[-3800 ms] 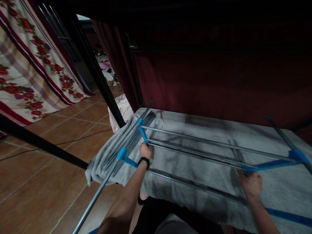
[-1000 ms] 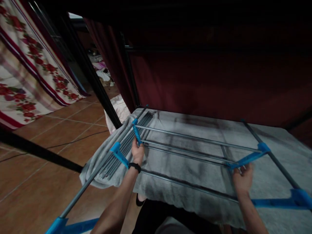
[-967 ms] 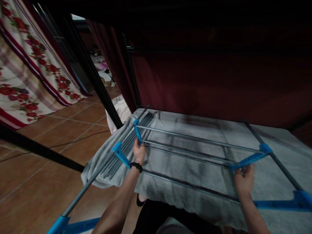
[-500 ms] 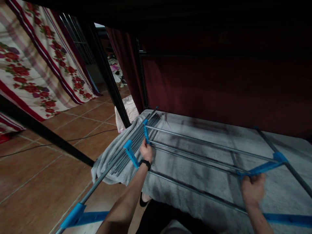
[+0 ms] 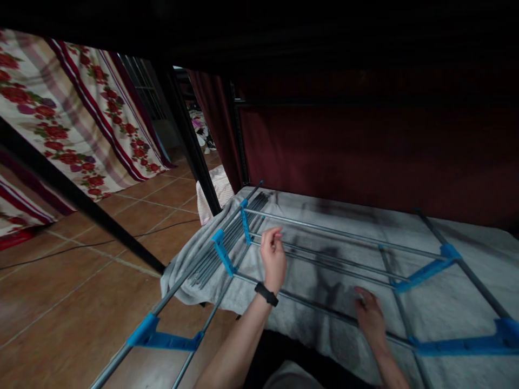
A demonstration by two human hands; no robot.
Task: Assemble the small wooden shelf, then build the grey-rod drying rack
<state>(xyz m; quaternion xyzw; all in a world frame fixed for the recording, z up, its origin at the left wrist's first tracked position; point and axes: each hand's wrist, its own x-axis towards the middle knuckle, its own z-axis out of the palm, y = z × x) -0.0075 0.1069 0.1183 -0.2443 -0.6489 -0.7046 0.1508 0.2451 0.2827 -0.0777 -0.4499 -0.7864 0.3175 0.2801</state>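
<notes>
A frame of grey metal rods [image 5: 344, 235] joined by blue plastic connectors [image 5: 424, 270] lies across a grey blanket [image 5: 446, 319] on a bed. My left hand [image 5: 273, 256], with a black wristband, hovers just above the frame's left part, fingers loosely apart and holding nothing. Near the front rod [image 5: 316, 309], my right hand [image 5: 370, 319] rests low on the blanket with fingers stretched out, slightly blurred. A bundle of loose rods [image 5: 227, 237] lies at the bed's left edge beside a blue connector [image 5: 223, 251].
A dark red curtain [image 5: 365, 156] hangs behind the bed, under a dark upper bunk. Black bed posts [image 5: 190, 143] stand at the left. A flowered sheet [image 5: 73, 129] hangs over the tiled floor [image 5: 81, 281]. The frame's left end sticks out over the floor.
Both hands have let go of the frame. My left hand lifted and moved right off the blue connector. My right hand moved left and down onto the blanket.
</notes>
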